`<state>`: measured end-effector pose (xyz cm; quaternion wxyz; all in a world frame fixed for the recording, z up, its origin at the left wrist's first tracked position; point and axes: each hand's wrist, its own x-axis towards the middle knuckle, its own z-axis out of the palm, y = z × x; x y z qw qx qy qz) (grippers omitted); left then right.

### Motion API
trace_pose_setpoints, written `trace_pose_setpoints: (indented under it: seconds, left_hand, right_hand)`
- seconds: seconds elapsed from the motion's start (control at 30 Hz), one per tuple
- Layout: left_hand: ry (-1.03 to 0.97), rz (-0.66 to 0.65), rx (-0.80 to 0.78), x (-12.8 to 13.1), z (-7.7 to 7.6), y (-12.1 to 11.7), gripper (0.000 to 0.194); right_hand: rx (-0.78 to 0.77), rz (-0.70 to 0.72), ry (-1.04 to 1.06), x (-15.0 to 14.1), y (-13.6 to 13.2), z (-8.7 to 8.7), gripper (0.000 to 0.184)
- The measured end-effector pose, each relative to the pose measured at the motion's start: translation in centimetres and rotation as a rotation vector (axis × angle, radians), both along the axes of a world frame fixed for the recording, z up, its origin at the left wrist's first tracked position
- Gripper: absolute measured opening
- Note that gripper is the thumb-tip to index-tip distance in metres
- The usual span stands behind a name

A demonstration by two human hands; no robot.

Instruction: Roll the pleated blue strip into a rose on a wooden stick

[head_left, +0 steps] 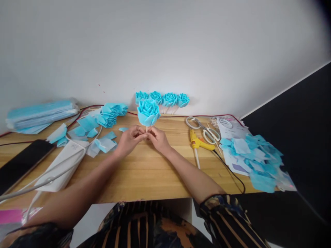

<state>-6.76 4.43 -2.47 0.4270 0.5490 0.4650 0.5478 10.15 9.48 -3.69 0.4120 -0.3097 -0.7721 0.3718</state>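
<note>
A blue artificial rose (pixel 148 113) stands upright on a thin pale stem above the middle of the wooden table (pixel 144 175). Both of my hands pinch that stem just below the bloom. My left hand (pixel 131 137) has thumb and forefinger closed on it, and my right hand (pixel 158 138) grips it from the other side, fingertips touching. Behind it, several finished blue roses (pixel 170 99) on pale stems lean in a row against the wall. More blue blooms (pixel 110 115) lie to the left, near loose blue fabric pieces (pixel 86 125).
At left are a stack of blue sheets (pixel 42 113), a dark phone (pixel 24 165) and a white power strip (pixel 63 165) with cables. On the right lie scissors (pixel 204 129), a yellow glue gun (pixel 200 142) and a heap of blue fabric pieces (pixel 258 158) over papers.
</note>
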Motion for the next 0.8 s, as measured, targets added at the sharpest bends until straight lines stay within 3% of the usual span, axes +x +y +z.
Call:
trace_pose_setpoints:
  seconds: [0.27, 0.57, 0.8]
  left_hand:
    - [0.119, -0.030, -0.038, -0.6, 0.7, 0.1, 0.042]
    - [0.342, 0.085, -0.055, -1.8, 0.3, 0.1, 0.024]
    - [0.227, -0.105, -0.118, -1.1, 1.7, -0.4, 0.041]
  right_hand:
    - [0.104, 0.020, -0.112, 0.3, 0.4, -0.1, 0.011]
    - [0.203, 0.072, -0.220, 0.7, 0.7, 0.4, 0.013]
    - [0.126, 0.043, -0.127, 0.3, 0.1, 0.2, 0.017]
